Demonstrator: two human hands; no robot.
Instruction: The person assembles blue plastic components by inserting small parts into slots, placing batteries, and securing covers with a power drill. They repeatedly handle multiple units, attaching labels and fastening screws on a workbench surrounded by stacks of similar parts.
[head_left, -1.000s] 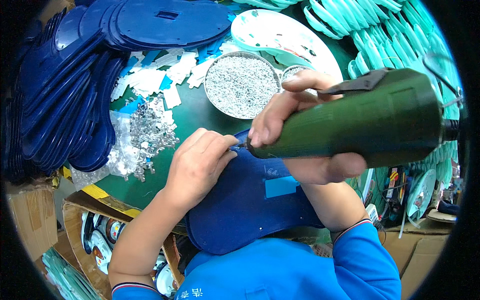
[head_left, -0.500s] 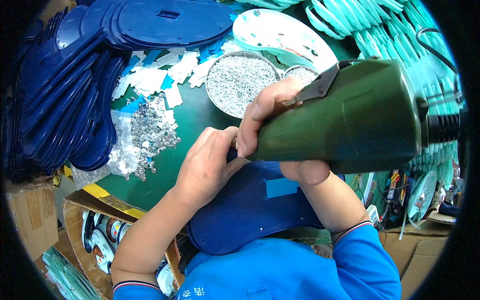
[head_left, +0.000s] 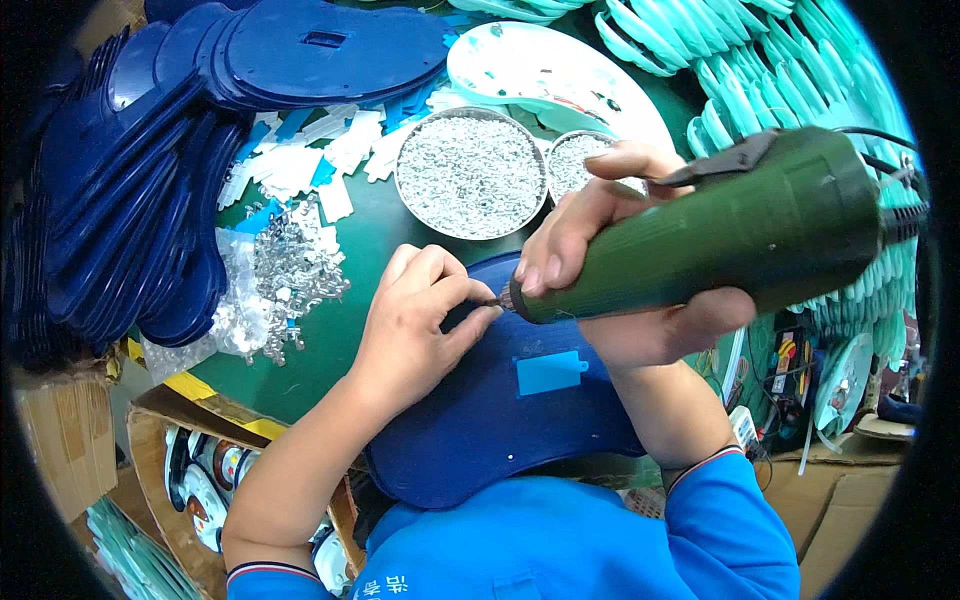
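My right hand (head_left: 640, 260) is wrapped around a dark green electric screwdriver (head_left: 730, 235), its body slanting up to the right. The driver's thin dark bit (head_left: 491, 302) points left and meets the fingertips of my left hand (head_left: 420, 315). Thumb and forefinger of that hand are pinched at the bit's tip; anything small between them is too hard to make out. Under both hands lies a dark blue curved plastic panel (head_left: 450, 430), close against my body. A light blue rectangular piece (head_left: 548, 373) sits on the panel's middle.
Beyond the panel stand a round tin of small screws (head_left: 470, 175) and a smaller tin (head_left: 575, 160). Small metal parts (head_left: 290, 275) are heaped at left, beside stacked blue panels (head_left: 130, 200). A white curved shell (head_left: 560, 75) and stacked mint-green shells (head_left: 790, 100) lie behind.
My right hand and the screwdriver have shifted right, and the bit now shows between the two hands. My left fingers remain pinched near the same place.
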